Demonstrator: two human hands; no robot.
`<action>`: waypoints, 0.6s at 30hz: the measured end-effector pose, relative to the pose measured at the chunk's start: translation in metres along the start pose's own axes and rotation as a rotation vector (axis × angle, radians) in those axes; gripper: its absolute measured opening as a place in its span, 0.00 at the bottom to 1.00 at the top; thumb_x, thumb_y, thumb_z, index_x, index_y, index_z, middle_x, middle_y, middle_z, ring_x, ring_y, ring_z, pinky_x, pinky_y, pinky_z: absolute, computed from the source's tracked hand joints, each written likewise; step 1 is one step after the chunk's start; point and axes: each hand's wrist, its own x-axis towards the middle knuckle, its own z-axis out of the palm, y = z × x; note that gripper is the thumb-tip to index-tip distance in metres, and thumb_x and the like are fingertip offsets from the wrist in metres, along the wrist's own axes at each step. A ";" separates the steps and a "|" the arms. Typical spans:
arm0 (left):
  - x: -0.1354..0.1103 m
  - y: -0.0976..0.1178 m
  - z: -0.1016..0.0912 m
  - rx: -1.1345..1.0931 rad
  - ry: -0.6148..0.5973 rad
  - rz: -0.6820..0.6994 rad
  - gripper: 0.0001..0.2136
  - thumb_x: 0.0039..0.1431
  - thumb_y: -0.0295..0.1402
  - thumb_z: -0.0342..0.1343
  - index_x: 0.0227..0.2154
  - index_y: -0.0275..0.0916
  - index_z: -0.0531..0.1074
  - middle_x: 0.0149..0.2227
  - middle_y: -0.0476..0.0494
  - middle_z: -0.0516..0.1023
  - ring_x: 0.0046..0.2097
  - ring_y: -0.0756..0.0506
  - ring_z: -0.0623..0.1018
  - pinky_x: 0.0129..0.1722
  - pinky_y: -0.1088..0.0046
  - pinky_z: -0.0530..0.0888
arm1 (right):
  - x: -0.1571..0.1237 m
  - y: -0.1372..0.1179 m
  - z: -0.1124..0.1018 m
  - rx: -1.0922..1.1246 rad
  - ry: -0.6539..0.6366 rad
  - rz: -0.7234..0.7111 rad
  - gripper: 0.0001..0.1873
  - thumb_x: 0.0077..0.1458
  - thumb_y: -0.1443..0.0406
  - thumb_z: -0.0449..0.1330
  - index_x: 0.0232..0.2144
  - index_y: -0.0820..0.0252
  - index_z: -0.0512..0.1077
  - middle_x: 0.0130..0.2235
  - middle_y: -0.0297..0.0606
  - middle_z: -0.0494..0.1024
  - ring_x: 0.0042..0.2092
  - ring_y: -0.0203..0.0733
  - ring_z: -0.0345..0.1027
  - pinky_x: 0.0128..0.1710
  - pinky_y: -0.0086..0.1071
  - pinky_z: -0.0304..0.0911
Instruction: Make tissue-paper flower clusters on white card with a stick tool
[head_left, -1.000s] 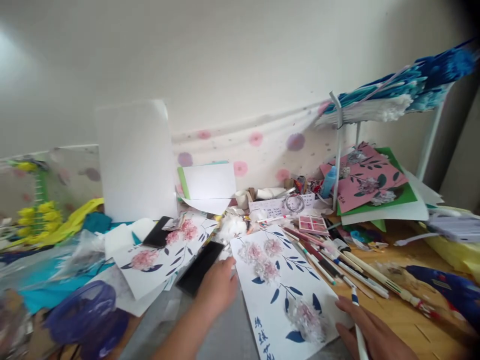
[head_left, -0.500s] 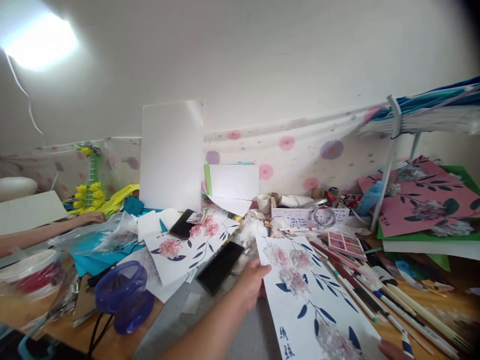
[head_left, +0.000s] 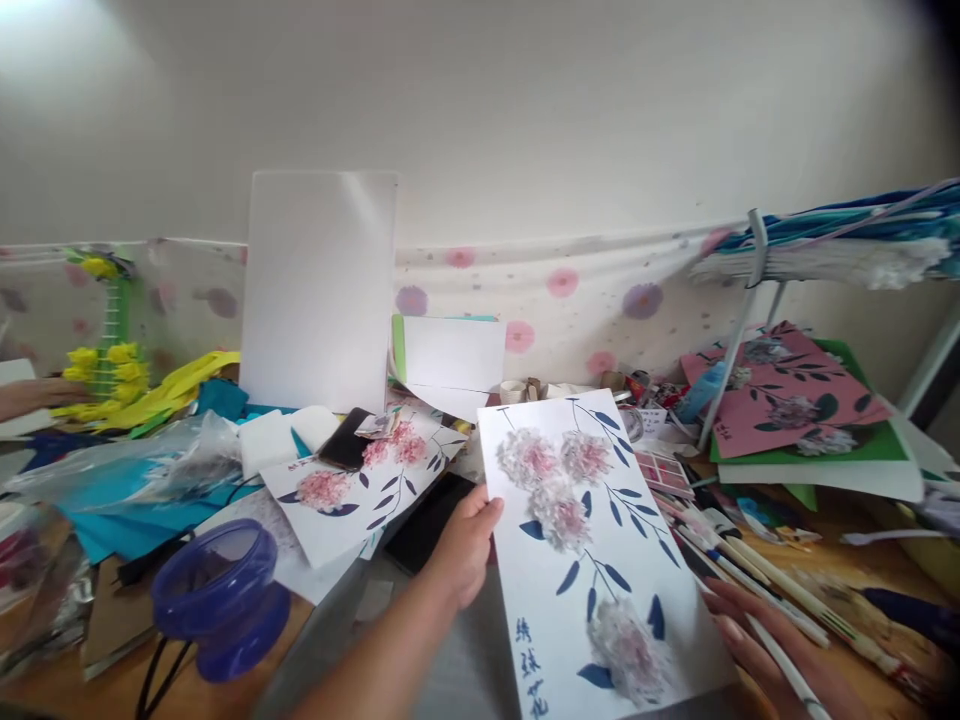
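My left hand (head_left: 469, 545) pinches the left edge of a white sheet (head_left: 555, 610), held up tilted above the desk. The sheet bears raised, fluffy white-and-pink flowers, dark blue painted leaves and blue brush characters down its lower left. At the sheet's lower right edge is my right hand (head_left: 787, 650), partly cut off by the frame. A slim white pen (head_left: 784, 665) lies across its fingers, which are bent around it. Left of the sheet, a second flower picture (head_left: 397, 500) with pinker blossoms lies under a dark phone (head_left: 350, 438). Another black flat device (head_left: 427, 525) is partly behind my left hand.
A blue-purple plastic holder (head_left: 217, 590) stands at the left front. Pens and brushes (head_left: 795, 575) crowd the right side. Pink flower sheets (head_left: 795, 400) lean beneath a white rack (head_left: 739, 340). A white board (head_left: 322, 290) stands at the back. Another person's hand (head_left: 45, 395) shows far left.
The flower sheet has been raised and turned more toward me, with my left hand on its edge. My right hand has come further into view. The camera view has shifted right.
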 end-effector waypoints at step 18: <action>0.037 0.006 -0.018 -0.163 0.056 -0.168 0.12 0.54 0.30 0.61 0.41 0.34 0.73 0.40 0.38 0.81 0.46 0.38 0.79 0.44 0.64 0.74 | 0.100 -0.045 0.077 0.478 -0.126 0.188 0.18 0.48 0.52 0.63 0.35 0.60 0.75 0.33 0.40 0.81 0.33 0.47 0.74 0.31 0.34 0.68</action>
